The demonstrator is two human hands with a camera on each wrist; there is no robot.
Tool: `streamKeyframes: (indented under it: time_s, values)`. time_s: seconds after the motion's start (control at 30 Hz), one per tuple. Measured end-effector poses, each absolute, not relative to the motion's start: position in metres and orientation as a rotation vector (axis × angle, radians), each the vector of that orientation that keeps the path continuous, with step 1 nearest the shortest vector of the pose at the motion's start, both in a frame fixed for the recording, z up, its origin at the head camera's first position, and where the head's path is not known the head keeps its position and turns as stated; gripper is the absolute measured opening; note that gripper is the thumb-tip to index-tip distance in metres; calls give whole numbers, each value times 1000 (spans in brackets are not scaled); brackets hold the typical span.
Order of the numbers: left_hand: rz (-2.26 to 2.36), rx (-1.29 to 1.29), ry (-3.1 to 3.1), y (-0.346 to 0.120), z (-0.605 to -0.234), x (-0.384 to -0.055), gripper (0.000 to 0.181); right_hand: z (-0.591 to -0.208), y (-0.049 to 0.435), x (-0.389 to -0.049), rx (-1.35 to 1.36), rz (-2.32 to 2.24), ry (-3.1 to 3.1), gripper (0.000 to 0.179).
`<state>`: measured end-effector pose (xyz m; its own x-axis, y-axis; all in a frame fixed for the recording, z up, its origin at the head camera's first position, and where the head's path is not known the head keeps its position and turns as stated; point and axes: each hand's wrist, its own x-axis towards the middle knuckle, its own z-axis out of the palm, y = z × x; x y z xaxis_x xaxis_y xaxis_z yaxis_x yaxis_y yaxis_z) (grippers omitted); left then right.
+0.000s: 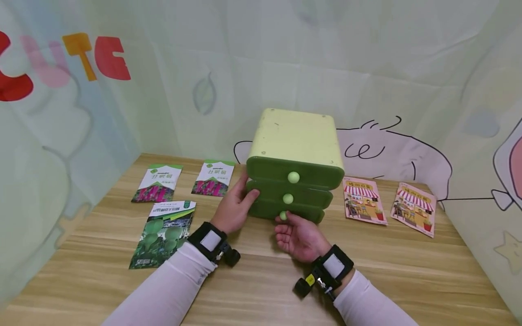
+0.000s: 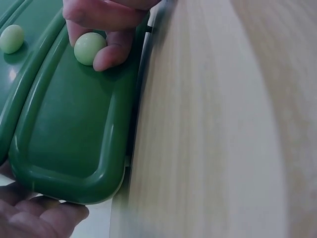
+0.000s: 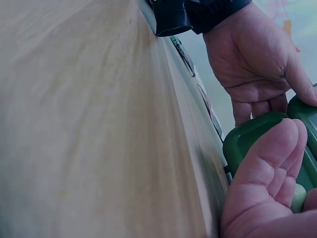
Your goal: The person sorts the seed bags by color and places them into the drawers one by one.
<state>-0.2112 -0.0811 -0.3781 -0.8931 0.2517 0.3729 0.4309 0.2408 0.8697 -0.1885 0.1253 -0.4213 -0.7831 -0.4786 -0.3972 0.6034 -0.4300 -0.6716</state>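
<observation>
A small cream-topped drawer cabinet [image 1: 299, 136] stands on the table with three green drawer fronts, each with a round pale-green knob. My left hand [image 1: 233, 210] holds the cabinet's left side, thumb on the front and fingers along the side wall. Down at the lowest drawer [image 2: 69, 129], my right hand [image 1: 302, 237] pinches the knob [image 2: 88, 48] between thumb and fingers. In the right wrist view the right fingers partly cover that knob [image 3: 298, 198]. All three drawers look closed.
Two magenta-flower packets [image 1: 158, 183] [image 1: 213, 178] and a larger green packet [image 1: 163, 235] lie left of the cabinet. Two pink packets with striped awnings [image 1: 364, 200] [image 1: 415, 209] lie to its right. A printed cloth [image 1: 285, 68] hangs behind the wooden table [image 1: 253, 290].
</observation>
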Motion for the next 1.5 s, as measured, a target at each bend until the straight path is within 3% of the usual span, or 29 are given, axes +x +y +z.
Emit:
streamKeyframes:
  time_s: [0.67,0.97,1.5]
  values:
    - [-1711,-626,-2355,-80,-380,-211,61,-425,122,-188,246,-2281,1149,35]
    - [-1730,-632,-2325,-82,-413,-237,61,-425,123,-188,254,-2287,1158,32]
    - [-1680,-546,-2275,-74,-411,-233,68,-424,123,-189,261,-2272,1193,29]
